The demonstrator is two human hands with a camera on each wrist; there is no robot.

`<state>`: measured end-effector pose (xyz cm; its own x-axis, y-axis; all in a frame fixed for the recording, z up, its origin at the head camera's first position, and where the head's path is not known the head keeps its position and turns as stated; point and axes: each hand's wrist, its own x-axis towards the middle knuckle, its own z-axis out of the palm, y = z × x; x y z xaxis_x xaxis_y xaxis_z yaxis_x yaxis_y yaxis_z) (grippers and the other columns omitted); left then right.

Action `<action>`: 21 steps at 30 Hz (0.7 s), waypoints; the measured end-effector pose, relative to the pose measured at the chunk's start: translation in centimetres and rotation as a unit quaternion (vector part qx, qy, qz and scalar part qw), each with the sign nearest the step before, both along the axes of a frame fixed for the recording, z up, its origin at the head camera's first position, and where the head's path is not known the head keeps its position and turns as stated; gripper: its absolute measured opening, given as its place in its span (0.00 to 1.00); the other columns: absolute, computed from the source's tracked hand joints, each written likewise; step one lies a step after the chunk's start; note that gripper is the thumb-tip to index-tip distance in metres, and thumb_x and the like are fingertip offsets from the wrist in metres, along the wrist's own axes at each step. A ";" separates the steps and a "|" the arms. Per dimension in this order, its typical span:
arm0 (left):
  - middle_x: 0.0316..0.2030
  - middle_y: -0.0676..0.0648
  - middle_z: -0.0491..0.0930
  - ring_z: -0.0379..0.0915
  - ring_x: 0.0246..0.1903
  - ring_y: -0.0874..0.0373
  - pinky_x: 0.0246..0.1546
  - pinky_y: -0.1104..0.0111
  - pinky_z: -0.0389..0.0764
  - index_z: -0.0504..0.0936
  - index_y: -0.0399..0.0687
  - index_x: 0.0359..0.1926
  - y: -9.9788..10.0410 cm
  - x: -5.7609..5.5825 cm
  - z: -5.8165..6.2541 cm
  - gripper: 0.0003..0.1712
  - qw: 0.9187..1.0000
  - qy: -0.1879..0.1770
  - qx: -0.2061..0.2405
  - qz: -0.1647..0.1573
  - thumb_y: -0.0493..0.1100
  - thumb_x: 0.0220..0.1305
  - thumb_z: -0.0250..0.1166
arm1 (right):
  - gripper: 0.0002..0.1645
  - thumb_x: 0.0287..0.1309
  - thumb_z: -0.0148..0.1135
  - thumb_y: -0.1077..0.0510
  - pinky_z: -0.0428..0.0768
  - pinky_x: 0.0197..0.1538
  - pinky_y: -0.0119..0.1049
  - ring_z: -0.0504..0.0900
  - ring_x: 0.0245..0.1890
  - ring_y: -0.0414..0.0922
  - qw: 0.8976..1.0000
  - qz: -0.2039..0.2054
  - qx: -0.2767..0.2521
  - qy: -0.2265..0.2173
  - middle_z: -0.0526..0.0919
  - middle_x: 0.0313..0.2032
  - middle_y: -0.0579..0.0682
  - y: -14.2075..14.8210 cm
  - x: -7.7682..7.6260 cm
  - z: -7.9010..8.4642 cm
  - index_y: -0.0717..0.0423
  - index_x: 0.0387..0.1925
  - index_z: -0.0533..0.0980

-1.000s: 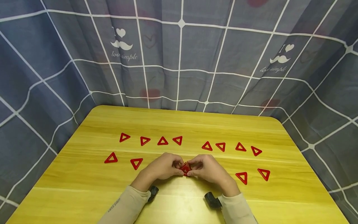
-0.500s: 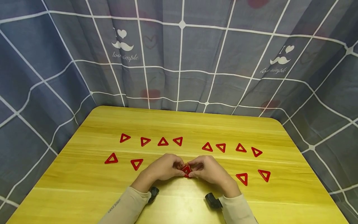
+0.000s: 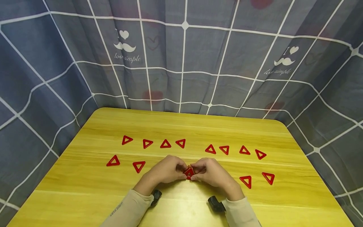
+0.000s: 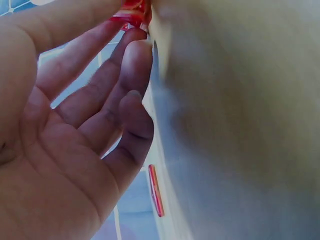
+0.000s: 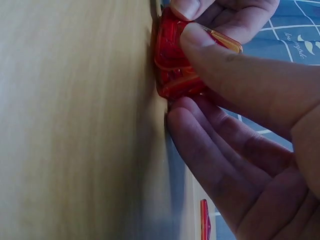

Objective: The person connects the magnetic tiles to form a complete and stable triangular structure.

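Between the two hands, at the middle of the table, red see-through triangle tiles lean together like a small pyramid. My left hand pinches the group from the left, its thumb low on the near face. From the other side my right hand pinches it too. In the right wrist view, the right thumb lies on the front tile, and fingertips of the left hand show at the top. Only part of the tile group appears at the top of the left wrist view. The far faces are hidden by fingers.
Loose red triangle tiles lie flat on the wooden table: a back row on the left and right, a pair nearer left and a pair nearer right. A grey checked curtain hangs behind.
Both hands stay in place around the tiles with slight finger shifts. The front tile's face now shows a little more plainly. The loose tiles have not moved.
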<state>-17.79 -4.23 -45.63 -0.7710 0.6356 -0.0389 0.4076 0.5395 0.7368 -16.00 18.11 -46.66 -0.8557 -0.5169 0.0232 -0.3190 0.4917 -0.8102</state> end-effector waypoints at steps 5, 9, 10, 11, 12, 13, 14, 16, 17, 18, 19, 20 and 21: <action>0.30 0.54 0.82 0.75 0.28 0.63 0.32 0.68 0.77 0.85 0.46 0.36 -0.1 0.0 0.3 0.12 1.000 -0.019 0.007 0.019 0.35 0.53 0.79 | 0.20 0.54 0.76 0.63 0.82 0.38 0.32 0.85 0.33 0.40 1.000 -0.019 0.015 -0.002 0.87 0.34 0.46 0.0 0.0 0.1 0.62 0.49 0.84; 0.33 0.55 0.84 0.75 0.30 0.64 0.34 0.69 0.77 0.87 0.45 0.41 0.0 -0.1 0.5 0.12 1.000 -0.023 -0.002 0.017 0.36 0.55 0.78 | 0.23 0.54 0.76 0.64 0.82 0.37 0.32 0.85 0.33 0.40 0.999 -0.033 0.030 0.010 0.86 0.36 0.46 0.1 -0.1 0.4 0.62 0.53 0.82; 0.35 0.55 0.85 0.76 0.31 0.64 0.35 0.69 0.77 0.87 0.45 0.42 0.0 -0.1 0.5 0.13 1.000 -0.025 -0.005 0.016 0.37 0.56 0.77 | 0.24 0.54 0.76 0.64 0.82 0.37 0.33 0.84 0.33 0.40 0.999 -0.033 0.031 0.012 0.86 0.36 0.47 0.2 -0.1 0.4 0.62 0.53 0.82; 0.37 0.54 0.85 0.76 0.31 0.64 0.36 0.69 0.78 0.87 0.45 0.44 0.0 -0.1 0.5 0.13 1.000 -0.027 -0.006 0.013 0.37 0.56 0.77 | 0.24 0.54 0.76 0.64 0.82 0.38 0.33 0.84 0.33 0.40 0.999 -0.032 0.034 0.016 0.85 0.36 0.47 0.2 -0.1 0.4 0.61 0.54 0.82; 0.38 0.54 0.86 0.76 0.32 0.64 0.36 0.68 0.78 0.87 0.45 0.45 -0.1 -0.2 0.5 0.14 1.000 -0.028 -0.007 0.010 0.37 0.57 0.76 | 0.24 0.55 0.75 0.64 0.81 0.38 0.33 0.84 0.33 0.40 0.999 -0.031 0.038 0.022 0.85 0.37 0.46 0.2 -0.1 0.5 0.61 0.54 0.82; 0.40 0.54 0.86 0.76 0.33 0.64 0.37 0.68 0.78 0.87 0.45 0.47 -0.1 -0.2 0.5 0.15 0.999 -0.032 -0.008 0.008 0.38 0.58 0.76 | 0.23 0.55 0.75 0.63 0.81 0.38 0.33 0.84 0.33 0.40 0.998 -0.030 0.042 0.029 0.85 0.38 0.46 0.2 -0.2 0.4 0.60 0.54 0.82; 0.41 0.54 0.86 0.76 0.33 0.64 0.37 0.68 0.77 0.87 0.46 0.48 -0.1 -0.2 0.5 0.15 0.999 -0.037 -0.010 0.008 0.38 0.58 0.76 | 0.22 0.56 0.75 0.62 0.81 0.38 0.33 0.83 0.32 0.39 0.998 -0.030 0.045 0.034 0.85 0.38 0.45 0.2 -0.2 0.4 0.59 0.54 0.83; 0.43 0.54 0.85 0.76 0.34 0.63 0.38 0.67 0.77 0.86 0.46 0.49 -0.2 -0.2 0.5 0.16 0.999 -0.047 -0.010 0.006 0.38 0.59 0.75 | 0.20 0.57 0.75 0.61 0.80 0.37 0.33 0.82 0.32 0.39 0.997 -0.032 0.052 0.044 0.85 0.37 0.45 0.2 -0.3 0.3 0.58 0.52 0.84; 0.43 0.53 0.85 0.76 0.35 0.62 0.39 0.67 0.77 0.86 0.46 0.49 -0.2 -0.2 0.5 0.16 0.999 -0.050 -0.008 0.006 0.38 0.59 0.75 | 0.19 0.57 0.74 0.60 0.80 0.37 0.33 0.82 0.31 0.38 0.997 -0.035 0.055 0.048 0.85 0.38 0.44 0.2 -0.3 0.2 0.57 0.51 0.84; 0.44 0.53 0.85 0.76 0.36 0.61 0.39 0.66 0.77 0.85 0.46 0.49 -0.3 -0.3 0.4 0.16 0.999 -0.052 -0.008 0.008 0.38 0.59 0.75 | 0.18 0.57 0.74 0.60 0.80 0.36 0.33 0.81 0.31 0.38 0.996 -0.039 0.057 0.050 0.84 0.38 0.44 0.3 -0.3 0.2 0.57 0.50 0.85; 0.44 0.52 0.85 0.76 0.36 0.60 0.39 0.66 0.77 0.85 0.46 0.49 -0.4 -0.3 0.4 0.17 0.998 -0.053 -0.007 0.010 0.38 0.58 0.76 | 0.18 0.57 0.75 0.60 0.80 0.36 0.33 0.81 0.31 0.38 0.996 -0.045 0.058 0.050 0.84 0.37 0.43 0.3 -0.3 0.1 0.57 0.50 0.85; 0.45 0.51 0.85 0.76 0.37 0.58 0.40 0.65 0.77 0.85 0.46 0.49 -0.5 -0.3 0.4 0.17 0.998 -0.054 -0.006 0.012 0.38 0.58 0.76 | 0.18 0.57 0.75 0.60 0.80 0.36 0.33 0.81 0.31 0.38 0.996 -0.052 0.057 0.048 0.84 0.38 0.43 0.3 -0.3 0.1 0.57 0.50 0.84; 0.45 0.51 0.85 0.76 0.37 0.57 0.40 0.65 0.77 0.85 0.46 0.49 -0.6 -0.4 0.3 0.17 0.998 -0.054 -0.005 0.013 0.38 0.57 0.76 | 0.18 0.57 0.75 0.60 0.80 0.36 0.33 0.81 0.31 0.38 0.995 -0.059 0.059 0.047 0.84 0.38 0.43 0.4 -0.3 0.1 0.56 0.50 0.84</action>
<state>-18.16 -4.84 -45.28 -0.7787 0.6139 -0.1293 0.3108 0.5566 0.7705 -16.31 18.47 -46.60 -0.9078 -0.4162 0.0507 -0.3240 0.6197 -0.7148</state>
